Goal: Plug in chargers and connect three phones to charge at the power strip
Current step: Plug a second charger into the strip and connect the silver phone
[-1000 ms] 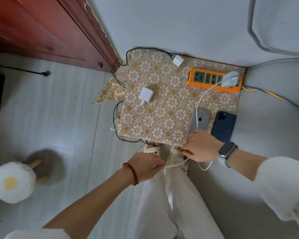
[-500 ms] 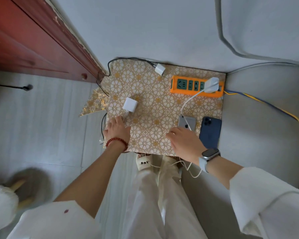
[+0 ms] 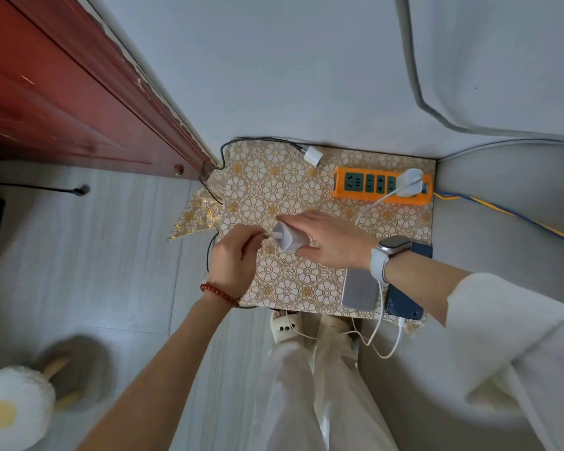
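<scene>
Your right hand (image 3: pixel 331 242) grips a white charger (image 3: pixel 289 239) above the table (image 3: pixel 284 281). Your left hand (image 3: pixel 233 260) pinches the cable plug (image 3: pixel 269 235) at its end.

Phones (image 3: pixel 360 289) right of charger (image 3: pixel 290 240)

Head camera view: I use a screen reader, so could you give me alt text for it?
Over a floral-patterned mat, the right hand holds a white charger block while the left hand pinches a cable plug at its end. An orange power strip carries one plugged-in charger; two phones, silver and dark blue, lie nearby.
</scene>
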`<state>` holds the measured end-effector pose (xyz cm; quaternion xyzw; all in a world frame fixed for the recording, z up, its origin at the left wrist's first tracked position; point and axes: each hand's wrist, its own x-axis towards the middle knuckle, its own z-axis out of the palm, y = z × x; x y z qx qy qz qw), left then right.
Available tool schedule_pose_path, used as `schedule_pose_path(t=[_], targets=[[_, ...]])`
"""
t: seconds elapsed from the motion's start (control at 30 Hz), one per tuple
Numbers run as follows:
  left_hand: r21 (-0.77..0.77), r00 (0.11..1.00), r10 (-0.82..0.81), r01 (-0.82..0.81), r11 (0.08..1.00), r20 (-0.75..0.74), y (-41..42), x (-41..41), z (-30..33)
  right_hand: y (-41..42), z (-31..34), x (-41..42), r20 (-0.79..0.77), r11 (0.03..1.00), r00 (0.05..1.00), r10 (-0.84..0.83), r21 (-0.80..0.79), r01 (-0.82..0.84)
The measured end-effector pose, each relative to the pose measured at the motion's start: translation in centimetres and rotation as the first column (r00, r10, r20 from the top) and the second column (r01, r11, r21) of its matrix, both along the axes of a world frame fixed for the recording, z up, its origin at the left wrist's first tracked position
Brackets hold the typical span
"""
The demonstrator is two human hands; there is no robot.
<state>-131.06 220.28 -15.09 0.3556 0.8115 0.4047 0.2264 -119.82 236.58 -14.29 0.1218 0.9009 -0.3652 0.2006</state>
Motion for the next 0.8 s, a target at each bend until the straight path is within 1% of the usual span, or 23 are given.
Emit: schedule_pose_path(t=[0.17, 0.27, 0.33, 0.4, 0.47, 0.5, 0.57, 0.63, 0.73, 0.8], targets=[[0.040, 0.999, -0.022, 0.024, 0.999, -0.042, 1.9, -0.1, 1.7, 1.4, 2.1, -0.6, -0.049, 0.999, 0.999, -0.008, 0.038, 0.010], [0.038, 0.999, -0.028, 0.030, 0.999, -0.028, 4.8, 0.2, 2.9, 3.5, 2.9, -0.6, -0.092, 0.991, 0.995, -0.046, 0.124, 0.058], [-0.001, 0.999, -0.016, 0.016, 1.000, 0.035, 7.1, 0.1, 3.4, 5.7, 2.9, -0.2, -0.127, 0.972, 0.985, -0.119, 0.188, 0.142], [-0.073, 0.994, -0.019, 0.027, 0.997, 0.108, 9.1, -0.2, 3.2, 8.2, 2.5, 0.4, -0.146, 0.938, 0.959, -0.242, 0.217, 0.270], [-0.136, 0.986, -0.050, 0.072, 0.988, 0.158, 10.0, -0.3, 2.4, 10.2, 1.8, 1.2, -0.131, 0.894, 0.923, -0.363, 0.229, 0.384], [-0.178, 0.984, -0.070, 0.099, 0.979, 0.163, 10.0, -0.3, 1.9, 10.8, 1.3, 1.7, -0.113, 0.881, 0.912, -0.395, 0.236, 0.411], [-0.257, 0.987, -0.095, 0.126, 0.958, 0.128, 9.8, -0.2, 0.8, 12.0, 0.2, 2.7, -0.077, 0.868, 0.901, -0.428, 0.245, 0.433], [-0.297, 0.994, -0.075, 0.097, 0.950, 0.085, 9.8, -0.1, 0.0, 13.0, -0.6, 3.6, -0.068, 0.856, 0.882, -0.466, 0.218, 0.469], [-0.285, 1.000, -0.008, 0.011, 0.958, 0.011, 11.1, -0.2, -0.4, 14.0, -1.3, 4.2, -0.059, 0.850, 0.868, -0.493, 0.178, 0.495], [-0.256, 0.999, 0.027, -0.037, 0.966, -0.043, 12.5, -0.1, -0.3, 14.5, -1.5, 4.5, -0.026, 0.858, 0.871, -0.491, 0.160, 0.489]])
